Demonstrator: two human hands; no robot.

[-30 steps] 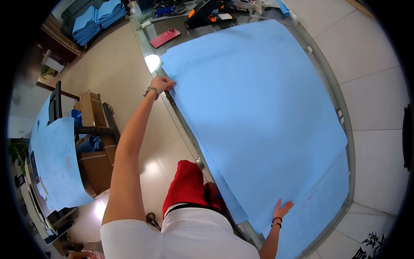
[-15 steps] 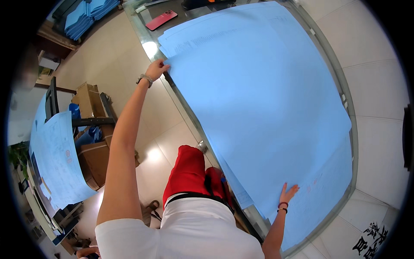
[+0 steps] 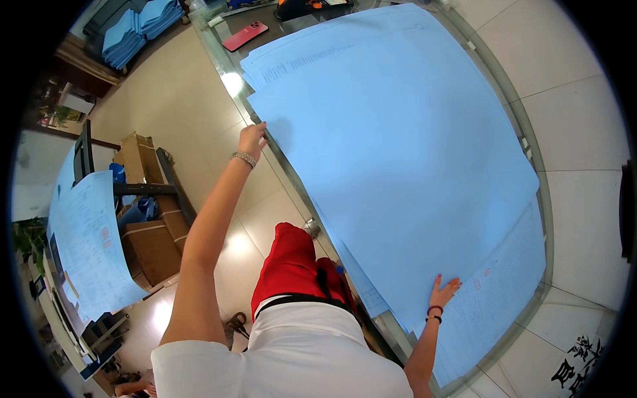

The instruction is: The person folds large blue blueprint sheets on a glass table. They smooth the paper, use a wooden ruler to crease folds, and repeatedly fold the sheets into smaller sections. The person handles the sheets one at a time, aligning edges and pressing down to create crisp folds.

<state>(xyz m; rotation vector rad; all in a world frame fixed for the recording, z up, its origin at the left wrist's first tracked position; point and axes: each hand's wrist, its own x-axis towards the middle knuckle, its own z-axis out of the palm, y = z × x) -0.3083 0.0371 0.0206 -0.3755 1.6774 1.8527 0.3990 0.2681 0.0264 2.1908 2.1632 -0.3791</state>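
Observation:
A large light-blue paper sheet (image 3: 398,152) lies on top of other blue printed sheets on a glass-topped table. My left hand (image 3: 252,142) is at the sheet's left edge, below its upper-left corner, with thumb and fingers slightly apart and no paper visibly gripped. Toward the near right, my right hand (image 3: 444,292) rests on the top sheet with its fingers spread. Beneath, a printed sheet (image 3: 501,298) shows past the lower-right edge, and more printed paper (image 3: 285,66) shows at the far end.
A red phone (image 3: 245,36) lies on the table's far left, near a dark pouch (image 3: 312,8). Folded blue sheets (image 3: 126,36) are stacked at the upper left. Cardboard boxes (image 3: 151,249) and a hanging blue sheet (image 3: 89,232) stand left. Another person's arm (image 3: 136,387) shows at the lower left.
My left hand has let go of the sheet's upper-left corner and come nearer along its left edge. That corner now lies flatter. My right hand has stayed about where it was.

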